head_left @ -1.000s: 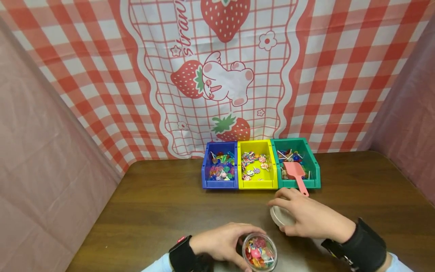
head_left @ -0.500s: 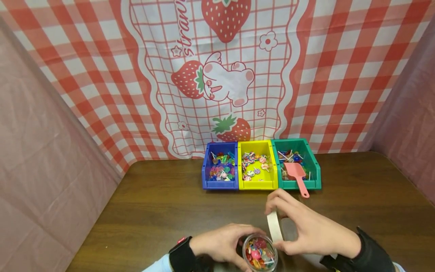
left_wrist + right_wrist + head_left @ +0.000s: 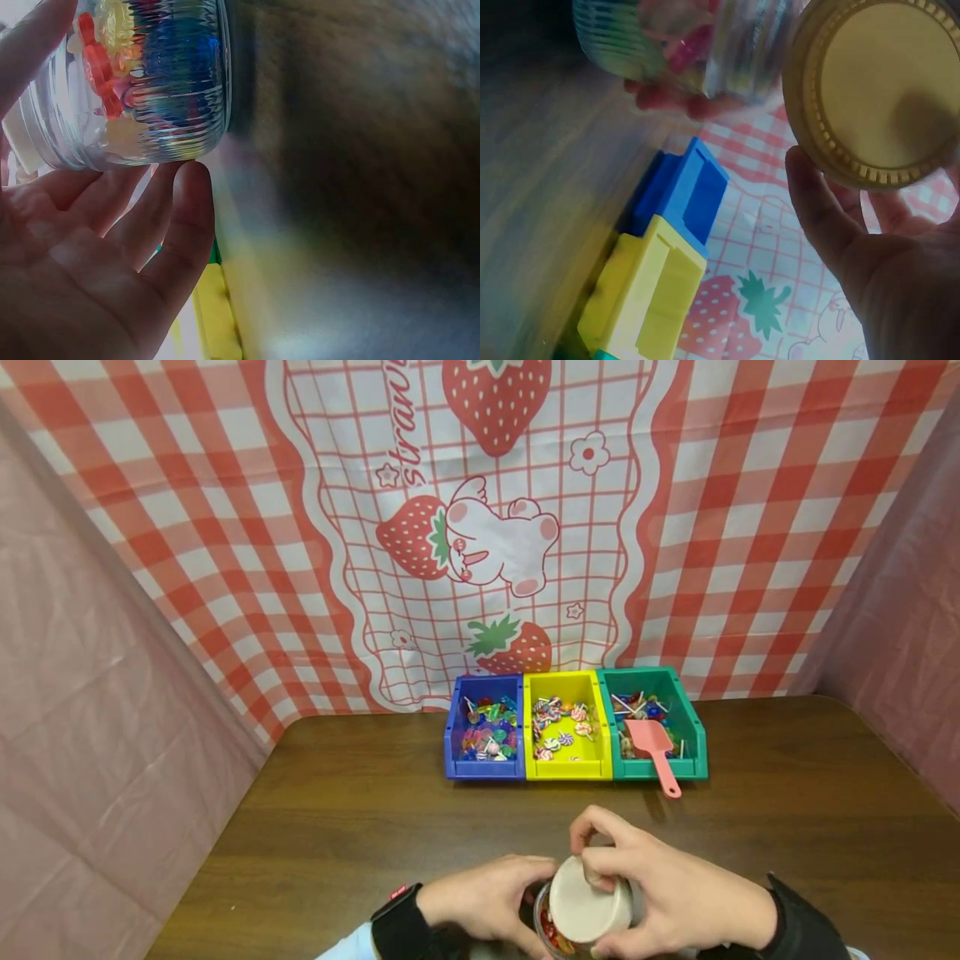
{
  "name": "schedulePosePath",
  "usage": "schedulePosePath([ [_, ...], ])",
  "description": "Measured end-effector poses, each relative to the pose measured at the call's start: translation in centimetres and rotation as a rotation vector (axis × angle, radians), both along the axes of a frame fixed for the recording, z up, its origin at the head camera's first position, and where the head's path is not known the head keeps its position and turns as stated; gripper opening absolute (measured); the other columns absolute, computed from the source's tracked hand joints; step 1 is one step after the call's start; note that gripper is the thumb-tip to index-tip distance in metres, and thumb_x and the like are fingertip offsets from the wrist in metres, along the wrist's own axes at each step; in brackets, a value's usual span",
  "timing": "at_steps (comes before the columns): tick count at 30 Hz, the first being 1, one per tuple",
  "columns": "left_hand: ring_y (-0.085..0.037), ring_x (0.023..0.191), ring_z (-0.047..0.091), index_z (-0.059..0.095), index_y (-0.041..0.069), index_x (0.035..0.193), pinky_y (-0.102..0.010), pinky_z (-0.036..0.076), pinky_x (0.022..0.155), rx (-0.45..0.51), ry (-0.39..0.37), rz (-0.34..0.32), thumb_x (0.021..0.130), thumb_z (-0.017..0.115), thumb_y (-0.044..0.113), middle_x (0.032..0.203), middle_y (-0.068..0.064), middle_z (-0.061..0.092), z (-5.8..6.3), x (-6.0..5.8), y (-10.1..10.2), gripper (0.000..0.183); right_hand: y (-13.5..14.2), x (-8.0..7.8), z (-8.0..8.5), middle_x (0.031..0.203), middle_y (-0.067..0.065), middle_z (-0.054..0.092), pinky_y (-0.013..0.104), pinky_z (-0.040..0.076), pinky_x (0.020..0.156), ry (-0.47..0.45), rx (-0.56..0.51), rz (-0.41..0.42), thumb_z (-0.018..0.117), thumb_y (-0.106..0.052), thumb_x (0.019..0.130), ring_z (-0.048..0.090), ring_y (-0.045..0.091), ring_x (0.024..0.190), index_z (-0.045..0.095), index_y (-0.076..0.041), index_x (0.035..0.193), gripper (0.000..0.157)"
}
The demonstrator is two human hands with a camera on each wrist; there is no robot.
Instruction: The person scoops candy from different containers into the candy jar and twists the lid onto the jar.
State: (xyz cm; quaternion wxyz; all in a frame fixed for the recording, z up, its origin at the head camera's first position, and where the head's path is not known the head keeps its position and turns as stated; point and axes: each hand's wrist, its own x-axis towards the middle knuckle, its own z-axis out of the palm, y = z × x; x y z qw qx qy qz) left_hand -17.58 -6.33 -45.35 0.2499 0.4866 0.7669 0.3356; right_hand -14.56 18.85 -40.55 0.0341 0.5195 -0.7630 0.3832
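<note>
My left hand [image 3: 483, 893] holds a clear glass jar [image 3: 176, 90] on the wooden table, its thumb and fingers round the side. The jar has a ribbed wall and contains colourful candy-like pieces. With its thumb and fingertips, my right hand [image 3: 686, 893] grips a round cream lid [image 3: 585, 906] by the edge. In the head view the lid overlaps most of the jar's mouth, tilted, with some red and orange pieces visible at its left. The right wrist view shows the lid's underside, with a notched ring, beside the jar and apart from it.
Behind the hands stand a blue bin [image 3: 486, 768], a yellow bin [image 3: 568, 768] and a green bin [image 3: 697, 752] in a row, each with small candy-like pieces. A pink scoop [image 3: 654, 743] lies in the green bin, handle over the front edge. A checked cloth [image 3: 750, 568] hangs behind.
My right hand has lifted the lid from the table right of the jar, turned it on edge, and brought it left over the jar's mouth. The left hand has stayed at the jar.
</note>
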Motion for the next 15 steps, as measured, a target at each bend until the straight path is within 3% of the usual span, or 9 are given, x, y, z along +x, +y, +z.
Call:
schedulePosePath([
  [6,0.006,0.105,0.053,0.052,0.011,0.132,-0.016,0.047,0.089,0.026,-0.060,-0.010,0.080,0.086,0.016,0.121,0.010,0.058,-0.10,-0.03,0.02,0.062,-0.52,0.29,-0.48,0.115,-0.006,0.041,0.022,0.044,0.077,0.045,0.040,0.048,0.083,-0.040,0.081,0.043,0.011,0.107,0.041,-0.023,0.077,0.045],
  [15,0.005,0.109,0.051,0.050,0.013,0.137,-0.016,0.043,0.093,0.011,0.002,-0.007,0.079,0.086,0.018,0.129,0.010,0.057,-0.04,-0.04,-0.07,0.069,-0.72,0.69,-0.80,0.117,-0.011,0.046,0.021,0.045,0.080,-0.034,0.145,0.011,0.081,-0.042,0.083,0.040,0.009,0.113,0.046,-0.025,0.068,0.041],
])
